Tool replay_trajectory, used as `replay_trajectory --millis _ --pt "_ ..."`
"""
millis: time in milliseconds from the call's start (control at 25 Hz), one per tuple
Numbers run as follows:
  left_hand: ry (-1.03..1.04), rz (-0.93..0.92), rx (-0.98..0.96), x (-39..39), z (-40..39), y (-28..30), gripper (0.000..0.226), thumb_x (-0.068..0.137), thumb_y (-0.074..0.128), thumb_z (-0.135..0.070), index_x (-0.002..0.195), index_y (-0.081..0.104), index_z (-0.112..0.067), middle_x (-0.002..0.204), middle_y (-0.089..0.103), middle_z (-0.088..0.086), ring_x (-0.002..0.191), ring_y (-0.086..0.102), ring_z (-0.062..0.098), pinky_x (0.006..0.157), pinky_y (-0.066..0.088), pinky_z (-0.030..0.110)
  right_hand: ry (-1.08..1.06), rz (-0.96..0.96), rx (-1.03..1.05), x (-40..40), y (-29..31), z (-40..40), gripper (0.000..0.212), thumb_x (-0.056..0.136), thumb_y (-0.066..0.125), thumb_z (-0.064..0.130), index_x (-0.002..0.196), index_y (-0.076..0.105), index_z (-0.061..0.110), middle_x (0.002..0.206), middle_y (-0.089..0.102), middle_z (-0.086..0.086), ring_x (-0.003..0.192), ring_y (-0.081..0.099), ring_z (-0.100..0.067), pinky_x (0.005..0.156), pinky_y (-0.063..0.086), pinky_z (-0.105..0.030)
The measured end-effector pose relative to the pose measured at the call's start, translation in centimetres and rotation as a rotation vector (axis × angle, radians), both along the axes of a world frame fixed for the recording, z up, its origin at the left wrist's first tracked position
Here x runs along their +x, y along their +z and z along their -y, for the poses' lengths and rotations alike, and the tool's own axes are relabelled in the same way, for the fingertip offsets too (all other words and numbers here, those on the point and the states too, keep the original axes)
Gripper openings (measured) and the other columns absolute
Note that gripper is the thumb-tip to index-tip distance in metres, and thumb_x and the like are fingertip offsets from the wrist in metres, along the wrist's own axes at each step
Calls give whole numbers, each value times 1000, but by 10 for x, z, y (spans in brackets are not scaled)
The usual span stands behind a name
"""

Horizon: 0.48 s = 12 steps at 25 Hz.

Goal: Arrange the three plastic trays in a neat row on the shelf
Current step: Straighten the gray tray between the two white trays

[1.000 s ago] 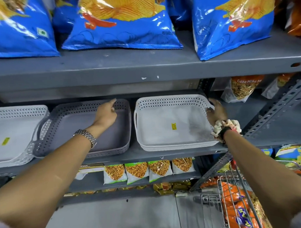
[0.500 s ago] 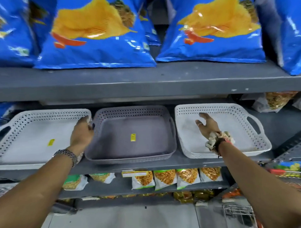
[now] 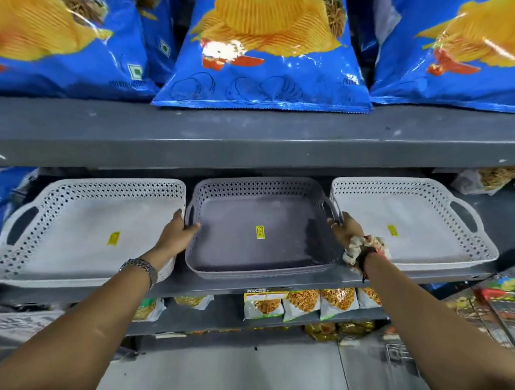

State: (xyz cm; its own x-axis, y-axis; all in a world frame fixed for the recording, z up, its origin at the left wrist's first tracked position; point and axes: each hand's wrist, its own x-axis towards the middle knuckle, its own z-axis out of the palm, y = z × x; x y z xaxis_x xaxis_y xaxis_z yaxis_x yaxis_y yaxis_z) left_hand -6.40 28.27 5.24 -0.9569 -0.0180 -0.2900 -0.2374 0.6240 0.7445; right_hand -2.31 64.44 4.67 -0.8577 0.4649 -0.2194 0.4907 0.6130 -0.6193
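Three trays, one view: only the head camera, so this is all from there.

Landmark: grey tray [image 3: 260, 232], sat in the middle of the shelf [image 3: 253, 284], everything else placed off it.

Left of grey tray: white tray [image 3: 85, 230], rims looked like they were touching or as good as, handle cutout on its far side.

Right of grey tray: second white tray [image 3: 412, 218], just beside it with a thin gap, sat a touch further back I think.

Left hand [image 3: 176, 235]: curled over the grey tray's left handle, thumb inside the rim, fingers wrapped on the outside, so clamped on it.

Right hand [image 3: 343, 228]: same deal on the grey tray's right handle, fingers closed round it, scrunchie on the wrist.

Above grey tray: blue chip bags [image 3: 263, 48] on the next shelf up, not in the way.

Below grey tray: small snack packets [image 3: 304, 302] on the lower shelf.

Progress: pretty much done imo. All three were on the shelf side by side and facing the same way.

Left to do: probably just a nudge of the grey one so the front edges lined up and the gaps matched, then let go.
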Motion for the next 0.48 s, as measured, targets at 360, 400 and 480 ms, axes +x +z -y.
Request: replay_trajectory --millis 360,400,480 --pt "-1 -115 -55 2 -10 -10 47 96 42 -15 140 30 -3 99 63 22 74 56 29 59 40 31 36 -33 65 1 0 3 29 95 40 17 111 57 0 112 63 -27 102 58 -41 81 45 -38" --pt "14 -143 -48 4 -10 -10 47 97 41 -18 140 31 -3 101 63 22 80 59 33 66 43 31 34 -37 54 2 1 2 31 95 39 19 113 57 1 113 63 -27 103 58 -41 83 45 -38" --pt "23 -195 -44 8 -10 -11 47 98 39 -23 141 33 -6 109 63 24 98 61 40 76 41 32 20 -20 45 3 0 2 35 97 37 23 115 56 0 116 62 -27 107 56 -41 85 44 -37"
